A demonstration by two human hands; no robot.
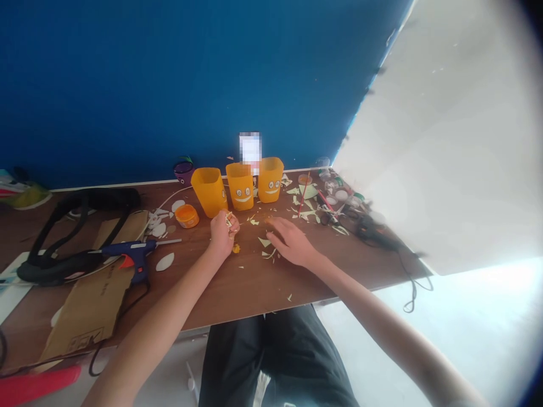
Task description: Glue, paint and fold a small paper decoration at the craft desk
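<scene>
My left hand (pixel 223 233) is closed around a bunch of pale paper scraps (pixel 229 219), just in front of the leftmost yellow cup (pixel 208 191). Below its fingers, a small orange-yellow piece (pixel 236 248) lies on the table. My right hand (pixel 292 240) is low over the tabletop with its fingers stretched out, beside pale cut-offs (pixel 264 242); nothing shows in its grasp. Behind the hands stand a middle yellow cup (pixel 241 195) and a right yellow cup (pixel 271 189), both with smiling faces on them.
A blue glue gun (pixel 139 252) rests by cardboard (pixel 85 319) at left, near an orange tub (pixel 186 216) and a black strap-like object (pixel 44 234). Scissors, paper and small containers (pixel 341 195) clutter the right. A cable (pixel 409 285) hangs off the edge.
</scene>
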